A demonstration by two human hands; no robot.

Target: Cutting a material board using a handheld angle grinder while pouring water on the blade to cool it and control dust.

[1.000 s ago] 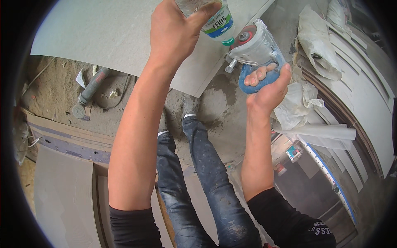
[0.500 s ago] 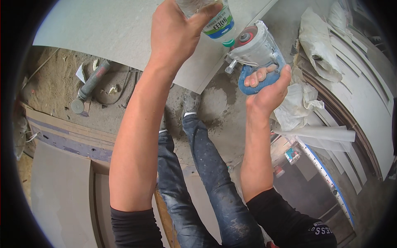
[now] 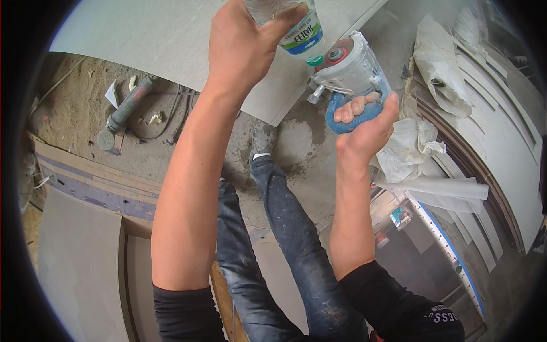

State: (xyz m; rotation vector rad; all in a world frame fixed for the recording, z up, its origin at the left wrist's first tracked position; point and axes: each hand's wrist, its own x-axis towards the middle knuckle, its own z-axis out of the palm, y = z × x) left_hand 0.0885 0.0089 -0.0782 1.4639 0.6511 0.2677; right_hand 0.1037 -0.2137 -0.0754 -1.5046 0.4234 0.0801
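Clear bottle (image 3: 296, 25) tipped neck-down just above dusty blue-handled cutter (image 3: 353, 74).

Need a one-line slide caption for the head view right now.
Left hand tips a clear water bottle toward the blue-handled cutting tool held in the right hand, above a grey tile.

Colours and patterns of the tools, clothing and surfaces in the head view.

The bottle (image 3: 296, 25) is clear plastic with a white, blue and green label and a green cap. The power cutter (image 3: 352, 71) has a dusty grey-white body, a blue handle and a red disc at its centre. The jeans (image 3: 285, 256) are dark blue, speckled with pale dust. The sleeves (image 3: 393, 308) are black. The large tile (image 3: 159, 34) is plain pale grey. The ground (image 3: 74, 119) is sandy brown. The crumpled bags (image 3: 410, 148) are off-white. The grinder (image 3: 122, 114) lying on the ground is dull grey.
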